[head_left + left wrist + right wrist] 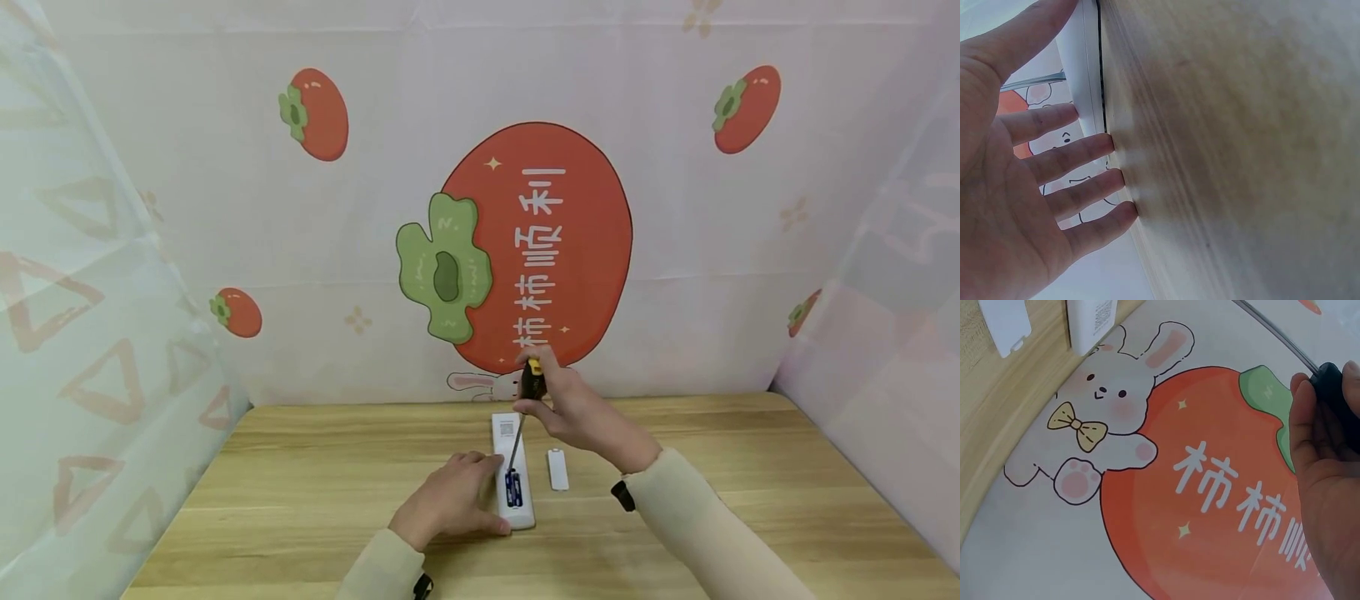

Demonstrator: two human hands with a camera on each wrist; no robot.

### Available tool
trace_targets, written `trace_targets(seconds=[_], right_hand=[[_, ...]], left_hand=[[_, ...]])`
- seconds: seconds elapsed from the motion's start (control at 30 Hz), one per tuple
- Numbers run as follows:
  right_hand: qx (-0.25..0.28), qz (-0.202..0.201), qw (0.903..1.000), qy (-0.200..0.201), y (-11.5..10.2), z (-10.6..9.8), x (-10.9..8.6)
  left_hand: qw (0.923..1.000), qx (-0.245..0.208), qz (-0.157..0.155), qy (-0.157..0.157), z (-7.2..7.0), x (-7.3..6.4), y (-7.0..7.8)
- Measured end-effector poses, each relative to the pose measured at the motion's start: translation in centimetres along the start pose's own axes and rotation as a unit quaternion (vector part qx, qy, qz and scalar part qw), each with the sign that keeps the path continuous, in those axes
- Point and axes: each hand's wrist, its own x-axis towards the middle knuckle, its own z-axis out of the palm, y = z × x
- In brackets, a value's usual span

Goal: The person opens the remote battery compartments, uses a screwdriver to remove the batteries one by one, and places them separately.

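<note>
A white remote control point(528, 500) lies back-up on the table, its battery compartment uncovered and two blue batteries point(513, 490) in it. My left hand point(450, 498) rests beside it, index fingertip and thumb at its left edge. In the left wrist view those fingers point(1069, 157) are straight, with fingertips down at the tabletop. My right hand point(573, 408) grips the dark, yellow-topped handle of a screwdriver point(533, 382) above the remote. Its metal shaft slants down, the tip at the upper end of the batteries. The right wrist view shows the shaft point(1279, 337) leaving my fingers.
A white battery cover point(558, 470) lies on the wooden table point(337, 467), right of the remote. Behind the table stands a backdrop point(555, 250) printed with persimmons and a rabbit. Patterned side sheets point(97, 333) close off the left and right.
</note>
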Motion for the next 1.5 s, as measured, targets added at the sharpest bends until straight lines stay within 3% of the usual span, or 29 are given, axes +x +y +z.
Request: trace_targets(seconds=[0.83,1.5], right_hand=[[0.022,0.120,0.9924,0.017,-0.1,-0.3,0.7],[0.018,0.103,0.9938,0.036,0.1,-0.1,-0.2]], left_hand=[[0.9999,0.012,0.001,0.007,0.0,0.0,0.1],[0.9999,0.009,-0.008,0.001,0.3,0.1,0.1]])
